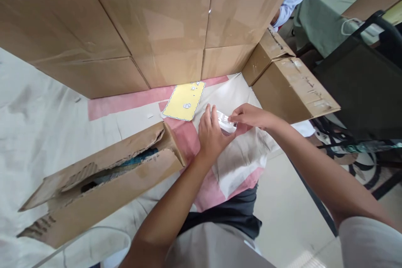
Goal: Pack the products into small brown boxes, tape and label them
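Our small white, glossy rectangular container (pixel 223 120) sits between both hands above the near part of the desk; we cannot tell whether its underside touches the cloth. Our left hand (pixel 210 134) wraps its left side, fingers curved along the far edge and thumb underneath toward the near side. The fingers of our right hand (pixel 249 117) are bunched together, pinching at its right end; exactly which part they grip is hidden. If the right fingers pull harder than the left ones brace, we judge the container could twist or slip, since its surface looks slick. Pressing too hard might also bend its thin-looking walls.

Just beyond, to the left, lies a yellow rectangular card with a wavy edge (pixel 180 102); a stray elbow or knuckle could crease it. Below the hands, the wrinkled white-and-pink cloth (pixel 237 167) could drag if snagged. To the left rests a long brown cardboard box (pixel 122 205) with torn, open flaps, near our forearm. Stacked brown cartons (pixel 172 25) stand behind.
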`<state>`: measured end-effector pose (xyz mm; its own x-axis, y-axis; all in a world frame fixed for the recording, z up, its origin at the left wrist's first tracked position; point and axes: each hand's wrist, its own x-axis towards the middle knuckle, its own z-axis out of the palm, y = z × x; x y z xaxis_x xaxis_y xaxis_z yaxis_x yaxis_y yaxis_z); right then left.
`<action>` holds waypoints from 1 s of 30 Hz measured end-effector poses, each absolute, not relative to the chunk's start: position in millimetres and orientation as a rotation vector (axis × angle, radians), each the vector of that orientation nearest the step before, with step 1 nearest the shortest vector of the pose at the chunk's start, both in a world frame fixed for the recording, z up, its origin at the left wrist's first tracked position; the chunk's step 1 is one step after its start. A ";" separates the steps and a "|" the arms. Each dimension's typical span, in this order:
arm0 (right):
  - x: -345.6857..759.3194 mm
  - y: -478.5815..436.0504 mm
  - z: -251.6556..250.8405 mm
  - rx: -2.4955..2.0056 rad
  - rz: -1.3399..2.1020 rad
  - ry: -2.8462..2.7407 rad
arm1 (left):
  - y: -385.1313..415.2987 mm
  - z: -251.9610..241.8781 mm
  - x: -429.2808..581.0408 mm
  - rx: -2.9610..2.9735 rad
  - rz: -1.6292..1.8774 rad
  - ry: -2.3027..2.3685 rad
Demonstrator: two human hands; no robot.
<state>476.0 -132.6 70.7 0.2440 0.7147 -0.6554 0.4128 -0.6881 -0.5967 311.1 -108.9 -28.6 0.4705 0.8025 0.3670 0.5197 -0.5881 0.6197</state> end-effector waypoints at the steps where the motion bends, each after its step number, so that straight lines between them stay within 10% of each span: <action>1: 476.1 -134.7 73.0 -2.193 1.421 -1.051 | -108.8 -28.6 311.3 2.298 0.903 1.112; 30: 477.1 -225.9 30.8 -2.072 0.830 -1.331 | -105.7 -23.0 307.6 2.267 0.957 1.142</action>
<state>477.1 -225.9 30.8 0.3235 0.9230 -0.2082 0.5932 -0.3693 -0.7154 307.6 -105.7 -23.0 0.4240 0.8185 0.3877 0.5250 -0.5709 0.6312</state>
